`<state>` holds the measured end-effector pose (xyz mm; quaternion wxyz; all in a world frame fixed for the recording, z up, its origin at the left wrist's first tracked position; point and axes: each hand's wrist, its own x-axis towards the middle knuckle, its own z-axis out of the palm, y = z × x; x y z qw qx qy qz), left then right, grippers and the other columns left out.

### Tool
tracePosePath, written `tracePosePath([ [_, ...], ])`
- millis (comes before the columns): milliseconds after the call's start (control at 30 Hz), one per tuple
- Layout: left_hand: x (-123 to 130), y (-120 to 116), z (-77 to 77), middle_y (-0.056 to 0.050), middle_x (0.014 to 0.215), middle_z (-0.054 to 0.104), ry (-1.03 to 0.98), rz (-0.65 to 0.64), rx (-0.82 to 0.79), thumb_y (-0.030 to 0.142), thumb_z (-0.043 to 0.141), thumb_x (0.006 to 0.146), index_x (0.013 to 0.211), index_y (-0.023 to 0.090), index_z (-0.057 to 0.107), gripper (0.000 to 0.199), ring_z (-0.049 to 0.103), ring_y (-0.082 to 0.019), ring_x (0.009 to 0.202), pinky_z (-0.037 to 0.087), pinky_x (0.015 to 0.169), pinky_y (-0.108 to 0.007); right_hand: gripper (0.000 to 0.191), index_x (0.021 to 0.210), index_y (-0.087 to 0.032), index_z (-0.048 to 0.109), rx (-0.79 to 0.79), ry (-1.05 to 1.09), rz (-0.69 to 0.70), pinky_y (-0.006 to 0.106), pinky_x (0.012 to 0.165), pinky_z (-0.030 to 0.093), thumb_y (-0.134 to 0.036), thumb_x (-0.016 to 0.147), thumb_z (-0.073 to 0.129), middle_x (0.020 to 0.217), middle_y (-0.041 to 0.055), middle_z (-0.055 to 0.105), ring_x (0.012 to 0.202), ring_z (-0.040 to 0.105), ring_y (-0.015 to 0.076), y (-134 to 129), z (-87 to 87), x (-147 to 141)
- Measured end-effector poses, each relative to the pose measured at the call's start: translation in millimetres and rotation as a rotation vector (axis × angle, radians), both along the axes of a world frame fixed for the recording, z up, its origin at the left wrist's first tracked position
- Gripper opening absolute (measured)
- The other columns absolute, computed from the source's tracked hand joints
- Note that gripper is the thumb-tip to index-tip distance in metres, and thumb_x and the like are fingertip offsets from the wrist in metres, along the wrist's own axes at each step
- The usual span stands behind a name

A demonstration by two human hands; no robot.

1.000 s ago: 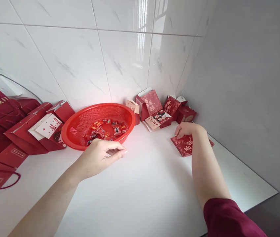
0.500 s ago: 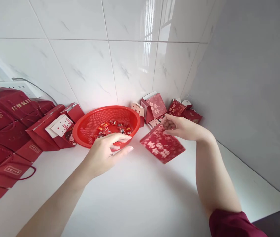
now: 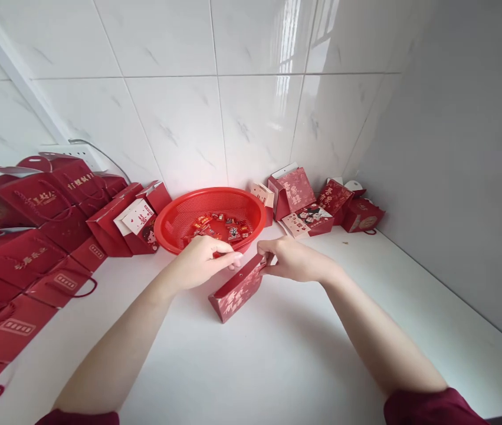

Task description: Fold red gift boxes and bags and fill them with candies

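Note:
My right hand (image 3: 292, 258) pinches the upper corner of a red patterned paper gift box (image 3: 238, 292) with pale lettering. The box tilts over the white tabletop, its narrow top side facing me. My left hand (image 3: 204, 261) hovers just above the box's left part. Its fingers are loosely bent, with a gap by the thumb and nothing visible in them; whether the fingertips touch the box I cannot tell. Right behind my hands stands a red plastic basket (image 3: 175, 209) with small wrapped candies (image 3: 233, 229) at its bottom.
Rows of red gift bags (image 3: 33, 254) with cord handles fill the left side. A white-flapped box (image 3: 138, 221) stands beside the basket. Several more boxes (image 3: 292, 192) lean by the tiled wall at right. A grey panel (image 3: 449, 177) borders the white table (image 3: 277, 366).
My right hand has brought the gift box left and nearer to me, turning its narrow side up. My left hand has moved beside it, its fingers more bent. The view has shifted left.

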<state>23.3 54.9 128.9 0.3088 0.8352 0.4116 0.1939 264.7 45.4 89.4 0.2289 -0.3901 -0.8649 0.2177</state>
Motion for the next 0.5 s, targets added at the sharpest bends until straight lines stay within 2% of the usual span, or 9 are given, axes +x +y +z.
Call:
tracePosePath([
  [100,-0.3,-9.4,3.0,-0.003,0.093,0.077,-0.013,-0.003,-0.01,0.045,0.061,0.088,0.094,0.023,0.075,0.027,0.071,-0.02,0.087,0.055,0.074,-0.026,0.024,0.069,-0.021,0.045,0.031,-0.074,-0.042,0.022,0.05,0.031,-0.011,0.078,0.065,0.059,-0.0069,0.05,0.053,0.042,0.0098,-7.0,0.6,-3.0],
  [200,-3.6,-23.0,2.9,-0.001,0.101,0.076,0.001,-0.055,0.005,0.044,0.074,0.077,0.108,0.027,0.072,0.036,0.071,-0.02,0.092,0.056,0.078,-0.027,0.024,0.067,-0.021,0.047,0.024,-0.12,-0.103,0.023,0.048,0.029,-0.011,0.078,0.066,0.057,-0.0066,0.05,0.05,0.04,0.0098,-12.9,4.1,-3.5],
  [300,-7.7,-31.4,-4.7,0.0,0.091,0.076,0.003,-0.026,0.004,0.038,0.065,0.086,0.095,0.025,0.074,0.019,0.07,-0.018,0.082,0.055,0.072,-0.026,0.019,0.069,-0.021,0.051,0.045,-0.112,-0.116,0.023,0.05,0.033,-0.01,0.079,0.064,0.059,-0.0057,0.055,0.051,0.045,0.0103,-18.0,9.9,-2.4],
  [400,-10.6,-31.7,-14.0,0.001,0.067,0.068,0.008,0.031,0.047,0.04,0.052,0.094,0.071,0.02,0.069,0.035,0.062,-0.014,0.061,0.046,0.055,-0.023,0.013,0.078,-0.021,0.056,0.143,-0.02,-0.072,0.025,0.057,0.041,-0.015,0.083,0.067,0.073,-0.002,0.062,0.064,0.055,0.0131,-23.4,15.2,-2.7],
  [467,-12.3,-30.3,-16.7,0.001,0.061,0.064,0.02,-0.003,0.025,0.044,0.05,0.096,0.069,0.019,0.067,0.04,0.058,-0.013,0.055,0.041,0.05,-0.023,0.011,0.09,-0.021,0.058,0.201,0.042,-0.012,0.027,0.066,0.045,-0.02,0.086,0.068,0.091,0.0023,0.067,0.078,0.06,0.0162,-26.3,16.5,-4.9],
  [500,-13.3,-29.8,-16.7,0.0,0.066,0.066,0.017,-0.039,-0.014,0.045,0.05,0.096,0.075,0.019,0.07,0.039,0.061,-0.013,0.059,0.043,0.052,-0.023,0.01,0.095,-0.021,0.059,0.213,0.058,0.017,0.028,0.069,0.046,-0.021,0.089,0.067,0.096,0.0035,0.068,0.082,0.061,0.017,-27.3,16.2,-6.5],
])
